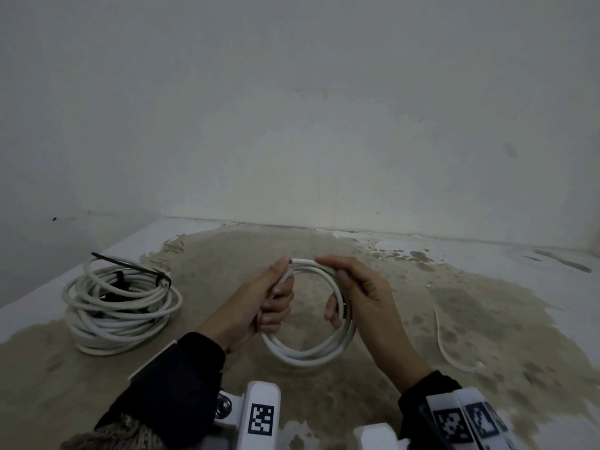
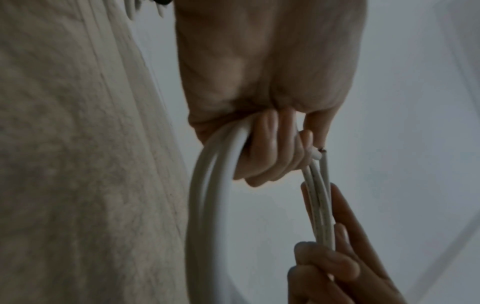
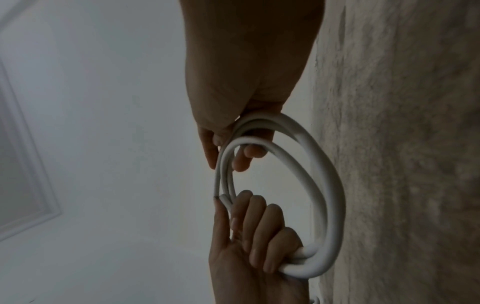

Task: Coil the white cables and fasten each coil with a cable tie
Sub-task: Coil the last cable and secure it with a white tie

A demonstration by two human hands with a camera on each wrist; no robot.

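A small white cable coil (image 1: 308, 350) hangs between both hands above the worn surface. My left hand (image 1: 276, 300) grips its left side with the fingers curled through the loop, thumb near the cut cable end (image 1: 293, 260). My right hand (image 1: 341, 287) pinches the strands at the upper right; something short and dark (image 1: 343, 307) shows by its fingers, too small to identify. The left wrist view shows the left hand (image 2: 270, 152) wrapped round the coil (image 2: 207, 185). In the right wrist view, the right hand (image 3: 233, 148) holds the coil (image 3: 330, 185) opposite the left hand (image 3: 254, 236).
A larger white cable coil (image 1: 120, 306) lies at the left, bound with black cable ties (image 1: 130, 264). A thin white strand (image 1: 444, 345) lies loose at the right. White walls (image 1: 324, 125) close off the back and left, and the surface's edge runs behind the large coil.
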